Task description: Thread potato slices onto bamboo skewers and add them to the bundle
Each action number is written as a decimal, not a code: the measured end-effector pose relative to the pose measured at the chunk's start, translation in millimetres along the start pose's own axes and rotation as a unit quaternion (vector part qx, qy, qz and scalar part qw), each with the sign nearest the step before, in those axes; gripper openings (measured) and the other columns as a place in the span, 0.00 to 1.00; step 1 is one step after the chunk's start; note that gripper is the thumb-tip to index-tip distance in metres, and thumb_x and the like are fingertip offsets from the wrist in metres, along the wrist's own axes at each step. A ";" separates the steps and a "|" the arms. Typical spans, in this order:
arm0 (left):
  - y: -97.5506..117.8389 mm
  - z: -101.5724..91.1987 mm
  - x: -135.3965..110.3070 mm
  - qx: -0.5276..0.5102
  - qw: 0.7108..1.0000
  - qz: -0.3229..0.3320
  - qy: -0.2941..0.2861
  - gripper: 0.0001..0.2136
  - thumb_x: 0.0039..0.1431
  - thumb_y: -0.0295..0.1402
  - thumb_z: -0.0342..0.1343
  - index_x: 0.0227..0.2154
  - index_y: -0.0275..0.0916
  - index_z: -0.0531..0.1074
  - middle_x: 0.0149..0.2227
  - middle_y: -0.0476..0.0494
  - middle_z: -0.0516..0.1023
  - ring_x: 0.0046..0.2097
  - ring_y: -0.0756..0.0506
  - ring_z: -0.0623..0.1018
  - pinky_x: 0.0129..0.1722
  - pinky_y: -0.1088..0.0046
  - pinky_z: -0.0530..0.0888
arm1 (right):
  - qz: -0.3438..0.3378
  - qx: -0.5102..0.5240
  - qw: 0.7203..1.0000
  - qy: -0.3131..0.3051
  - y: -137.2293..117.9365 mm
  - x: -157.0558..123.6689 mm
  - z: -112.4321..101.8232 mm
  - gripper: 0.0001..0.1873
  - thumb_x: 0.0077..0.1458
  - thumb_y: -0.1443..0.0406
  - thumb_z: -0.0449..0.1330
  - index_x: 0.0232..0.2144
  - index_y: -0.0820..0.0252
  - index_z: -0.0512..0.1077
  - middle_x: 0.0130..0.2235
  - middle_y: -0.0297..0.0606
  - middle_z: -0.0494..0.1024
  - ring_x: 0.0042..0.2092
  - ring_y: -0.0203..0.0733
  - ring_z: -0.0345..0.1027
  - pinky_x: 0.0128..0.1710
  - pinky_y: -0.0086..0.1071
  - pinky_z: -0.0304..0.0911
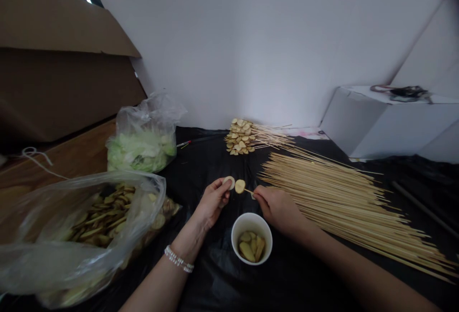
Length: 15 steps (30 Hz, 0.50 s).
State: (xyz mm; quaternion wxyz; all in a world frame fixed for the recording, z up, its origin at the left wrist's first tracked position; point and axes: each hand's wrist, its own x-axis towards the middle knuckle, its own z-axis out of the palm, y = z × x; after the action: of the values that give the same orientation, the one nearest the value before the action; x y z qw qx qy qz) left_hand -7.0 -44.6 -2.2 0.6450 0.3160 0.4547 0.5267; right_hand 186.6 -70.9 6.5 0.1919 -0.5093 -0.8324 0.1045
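My left hand (214,199) pinches a round, pale potato slice (229,182) between thumb and fingers. Just right of it, another potato slice (240,186) sits on the tip of a thin wooden skewer (248,191). My right hand (276,205) is closed around that skewer, its fingers hiding most of the stick. Below and between both hands stands a white cup (234,240) with several slices inside. A large spread of bare skewers (333,197) lies to the right of my right hand.
Farther back lies a pile of skewered slices (239,137). At left are an open plastic bag of slices (150,211) and a bag of pale green vegetable (141,151). A cardboard box (64,87) stands behind them; a white box (362,120) is at right.
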 end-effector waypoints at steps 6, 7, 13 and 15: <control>0.4 0.6 -1.0 -0.003 1.000 0.003 -0.008 0.16 0.38 0.36 0.70 0.27 0.33 0.73 0.23 0.52 0.67 0.20 0.60 0.62 0.16 0.87 0.56 | -0.011 0.012 1.000 0.010 2.6 -0.6 2.4 0.14 0.64 0.64 0.45 0.32 0.58 0.68 0.30 0.36 0.75 0.33 0.36 0.67 0.33 0.28 0.53; 0.3 0.8 -1.1 -0.002 1.000 0.002 -0.009 0.15 0.38 0.36 0.70 0.27 0.33 0.73 0.23 0.52 0.66 0.20 0.60 0.61 0.16 0.87 0.56 | -0.011 0.011 1.000 0.014 2.7 -0.6 2.6 0.14 0.64 0.64 0.45 0.32 0.58 0.68 0.30 0.35 0.75 0.33 0.36 0.67 0.33 0.29 0.52; -0.6 1.1 -1.1 0.000 1.000 0.005 -0.020 0.15 0.40 0.38 0.69 0.26 0.33 0.72 0.23 0.51 0.67 0.20 0.60 0.61 0.16 0.87 0.54 | -0.013 0.020 1.000 0.011 1.4 -0.4 2.6 0.13 0.64 0.64 0.45 0.32 0.58 0.68 0.30 0.35 0.75 0.33 0.36 0.67 0.33 0.28 0.52; -0.8 0.4 -0.5 0.007 1.000 0.009 -0.025 0.15 0.40 0.38 0.69 0.25 0.33 0.72 0.23 0.51 0.67 0.20 0.60 0.60 0.16 0.86 0.54 | -0.014 0.020 1.000 0.013 1.0 -0.6 2.3 0.13 0.64 0.64 0.45 0.33 0.58 0.68 0.30 0.36 0.75 0.33 0.36 0.67 0.33 0.28 0.52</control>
State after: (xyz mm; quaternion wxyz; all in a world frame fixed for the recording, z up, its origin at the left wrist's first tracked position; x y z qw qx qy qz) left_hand -6.3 -45.3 -2.6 0.6496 0.3376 0.4389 0.5209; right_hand 186.7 -71.0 3.9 0.2139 -0.4951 -0.8346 0.1122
